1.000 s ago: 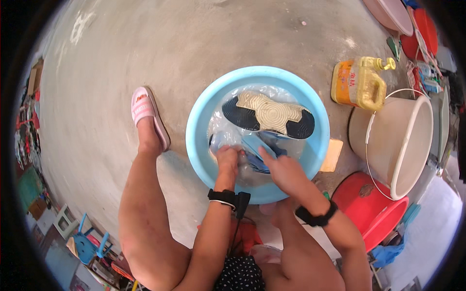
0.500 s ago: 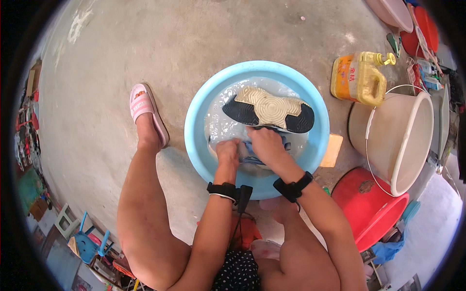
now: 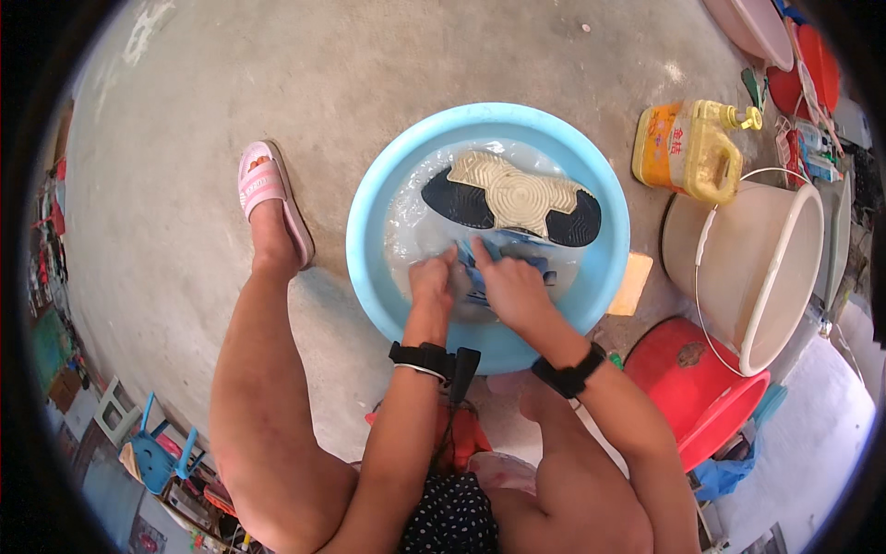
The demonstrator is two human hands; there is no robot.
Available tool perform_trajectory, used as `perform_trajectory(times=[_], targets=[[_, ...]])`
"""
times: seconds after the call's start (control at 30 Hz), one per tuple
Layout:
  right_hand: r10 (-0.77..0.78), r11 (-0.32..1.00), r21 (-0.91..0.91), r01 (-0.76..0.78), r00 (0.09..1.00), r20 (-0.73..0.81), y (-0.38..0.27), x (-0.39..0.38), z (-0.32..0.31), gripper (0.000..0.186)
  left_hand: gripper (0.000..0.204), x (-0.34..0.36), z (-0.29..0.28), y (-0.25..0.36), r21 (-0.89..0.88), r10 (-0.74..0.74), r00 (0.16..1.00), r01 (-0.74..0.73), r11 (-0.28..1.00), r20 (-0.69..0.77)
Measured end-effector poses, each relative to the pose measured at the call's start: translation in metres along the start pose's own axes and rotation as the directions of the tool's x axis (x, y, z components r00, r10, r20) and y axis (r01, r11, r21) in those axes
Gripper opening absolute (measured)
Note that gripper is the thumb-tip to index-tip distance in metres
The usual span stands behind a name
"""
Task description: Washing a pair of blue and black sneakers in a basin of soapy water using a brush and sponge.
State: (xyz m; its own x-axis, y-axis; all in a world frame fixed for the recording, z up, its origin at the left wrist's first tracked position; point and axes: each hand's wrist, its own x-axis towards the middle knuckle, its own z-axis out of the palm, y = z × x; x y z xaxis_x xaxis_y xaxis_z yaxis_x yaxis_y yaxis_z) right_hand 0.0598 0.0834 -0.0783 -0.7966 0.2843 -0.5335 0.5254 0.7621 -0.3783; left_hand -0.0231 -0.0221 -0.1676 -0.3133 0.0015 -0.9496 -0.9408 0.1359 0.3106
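A light-blue plastic basin (image 3: 382, 185) of soapy water stands between my legs. A shoe (image 3: 521, 201), sole up in cream and black, lies across the far part of it. Below it, something blue and dark (image 3: 544, 277) is partly under the cloudy water. My right hand (image 3: 506, 286) grips a light-blue object (image 3: 488, 249), possibly a brush, over this submerged thing. My left hand (image 3: 430, 282) is dipped in the water just to the left, fingers curled on something hidden by the water.
At the right are a yellow jug (image 3: 685, 148), a cream bucket (image 3: 706, 258), a red basin (image 3: 664, 388), a yellow block (image 3: 630, 286) and clutter. My pink-slippered foot (image 3: 263, 189) is on the concrete floor (image 3: 185, 138). A blue chair (image 3: 157, 452) stands at lower left.
My right hand has shifted about within the basin, rising then dropping slightly. The basin, shoe and left leg appear somewhat higher in the picture than a second ago.
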Motion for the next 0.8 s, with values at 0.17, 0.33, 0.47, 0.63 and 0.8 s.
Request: perform_trajectory(times=[0.17,0.33,0.47,0.63,0.8], targets=[[0.0,0.997,0.072,0.002,1.0,-0.025,0.008,0.019,-0.005,0.038,0.021,-0.013,0.009,0.011,-0.024,0.012,0.999,-0.013,1.0,-0.032],[-0.037,0.999,-0.01,0.038,0.992,0.119,0.003,-0.054,-0.027,0.06,0.016,-0.01,-0.003,0.005,-0.029,0.019,1.0,-0.018,0.999,0.015],[0.021,0.999,-0.041,-0.014,0.983,0.184,0.007,-0.077,-0.015,0.066,0.014,-0.018,0.007,0.002,0.025,0.004,0.997,-0.002,1.0,-0.074],[-0.059,0.998,-0.015,0.059,0.998,0.03,-0.002,-0.04,-0.004,0.061,0.013,-0.019,0.002,0.009,-0.148,-0.023,1.0,0.022,0.989,-0.007],[-0.055,0.998,0.02,0.057,0.996,-0.076,-0.002,0.031,0.008,0.046,0.013,-0.011,0.014,0.006,-0.114,-0.067,0.997,0.064,0.991,-0.023]])
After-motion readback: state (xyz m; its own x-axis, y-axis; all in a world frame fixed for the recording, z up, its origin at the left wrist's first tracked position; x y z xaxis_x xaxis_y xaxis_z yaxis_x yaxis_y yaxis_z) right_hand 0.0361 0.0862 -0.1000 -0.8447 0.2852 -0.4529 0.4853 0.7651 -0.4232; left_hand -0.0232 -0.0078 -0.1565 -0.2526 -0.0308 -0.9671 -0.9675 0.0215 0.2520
